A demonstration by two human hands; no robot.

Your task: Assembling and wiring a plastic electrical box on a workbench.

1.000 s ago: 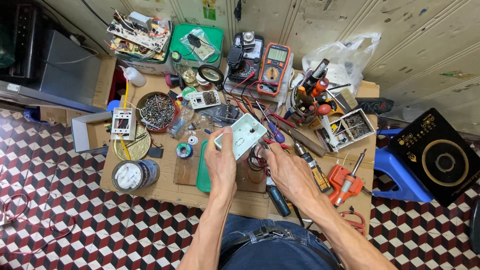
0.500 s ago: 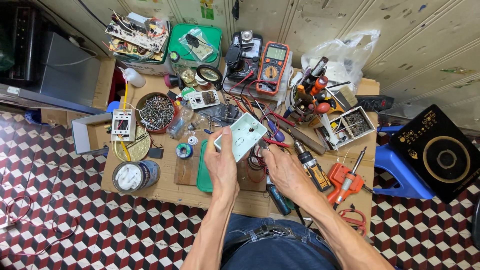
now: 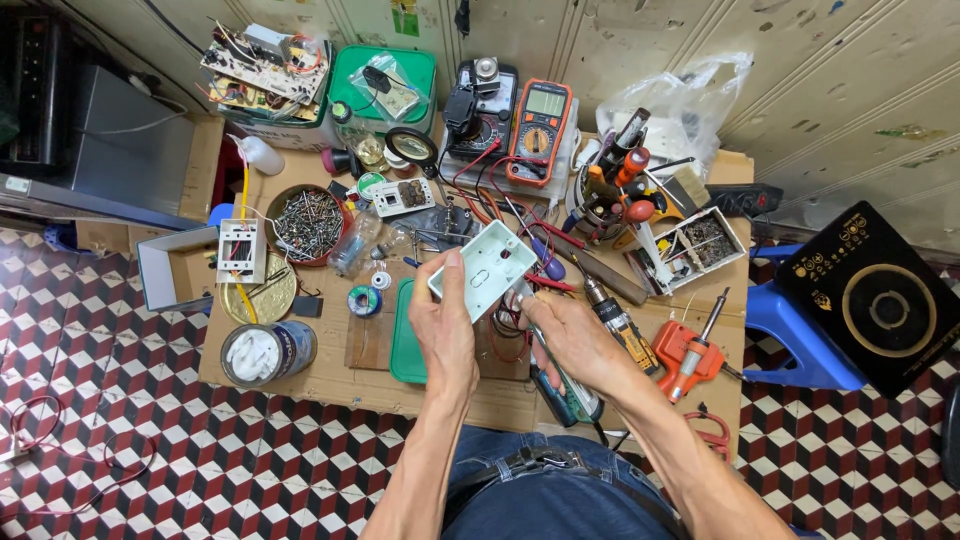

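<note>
My left hand grips a pale green-white plastic switch box, tilted up over the middle of the cluttered bench. My right hand is closed on a soldering iron with a dark green-and-black handle; its metal tip points up toward the box's lower right edge. Whether the tip touches the box I cannot tell. A green mat lies on the bench under my left wrist.
An orange multimeter sits at the back, a tool cup to its right, a bowl of screws at left, a tin at front left. An orange solder sucker lies right; a blue stool holds an induction cooker.
My right hand has shifted slightly and the soldering iron's tip has come closer to the box. My left hand keeps the box in about the same place.
</note>
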